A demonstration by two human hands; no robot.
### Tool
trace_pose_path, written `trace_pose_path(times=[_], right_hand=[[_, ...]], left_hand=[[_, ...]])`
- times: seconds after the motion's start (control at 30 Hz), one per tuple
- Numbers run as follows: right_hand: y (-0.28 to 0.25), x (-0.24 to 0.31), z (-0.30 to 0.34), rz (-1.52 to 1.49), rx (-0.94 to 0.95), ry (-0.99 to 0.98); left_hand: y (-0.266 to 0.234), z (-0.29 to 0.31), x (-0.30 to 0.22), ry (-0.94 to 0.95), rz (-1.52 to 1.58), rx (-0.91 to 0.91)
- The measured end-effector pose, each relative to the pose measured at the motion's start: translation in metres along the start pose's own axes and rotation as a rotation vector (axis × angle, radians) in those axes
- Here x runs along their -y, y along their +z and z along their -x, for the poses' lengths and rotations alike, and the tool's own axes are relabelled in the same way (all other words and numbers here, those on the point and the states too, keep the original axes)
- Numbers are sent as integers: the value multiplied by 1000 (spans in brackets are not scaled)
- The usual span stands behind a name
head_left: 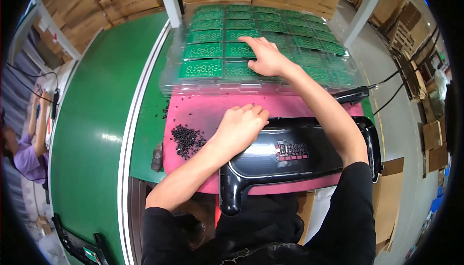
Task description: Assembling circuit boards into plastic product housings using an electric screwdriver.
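Two hands are at work over a pink mat [290, 104] beside a green conveyor belt [92, 134]. Far off at the left edge, another person in a purple top [26, 156] sits at their own station. Next comes a loose heap of small black parts [186, 140] on the mat, none of them picked up at this moment. The left hand [241, 125] rests knuckles-up with its fingers curled together on the top edge of a glossy black plastic housing [295, 156], steadying it; whether it pinches anything underneath I cannot tell. A small block of red-and-white keys [291, 150] sits in the housing's middle. Further right and up, the right hand [265, 56] reaches into a clear plastic tray [191, 79] of green circuit boards [203, 51], fingers spread flat, the forefinger extended onto one board. As I judge it, nearly every pocket looks full and no board is lifted, so the work seems early.
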State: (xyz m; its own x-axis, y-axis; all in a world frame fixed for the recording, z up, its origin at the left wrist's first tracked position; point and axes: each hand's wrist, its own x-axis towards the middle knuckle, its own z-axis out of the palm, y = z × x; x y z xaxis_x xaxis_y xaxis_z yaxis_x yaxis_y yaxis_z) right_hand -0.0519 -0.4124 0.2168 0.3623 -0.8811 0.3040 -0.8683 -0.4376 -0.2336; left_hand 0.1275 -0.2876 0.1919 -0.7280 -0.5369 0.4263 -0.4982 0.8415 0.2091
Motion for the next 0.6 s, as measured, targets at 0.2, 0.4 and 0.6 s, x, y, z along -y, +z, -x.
trace_pose_path(times=[0.2,0.4,0.6], right_hand=[[1,-4,-21,32,118,97],[-33,13,17,-457,-544,-43],[-93,89,127,-1157,-339,99]], left_hand=[[-2,-1,3,28,68,-4],[-24,0,-6,-223,214,-103],[-40,0,-4,-242,547,-314]])
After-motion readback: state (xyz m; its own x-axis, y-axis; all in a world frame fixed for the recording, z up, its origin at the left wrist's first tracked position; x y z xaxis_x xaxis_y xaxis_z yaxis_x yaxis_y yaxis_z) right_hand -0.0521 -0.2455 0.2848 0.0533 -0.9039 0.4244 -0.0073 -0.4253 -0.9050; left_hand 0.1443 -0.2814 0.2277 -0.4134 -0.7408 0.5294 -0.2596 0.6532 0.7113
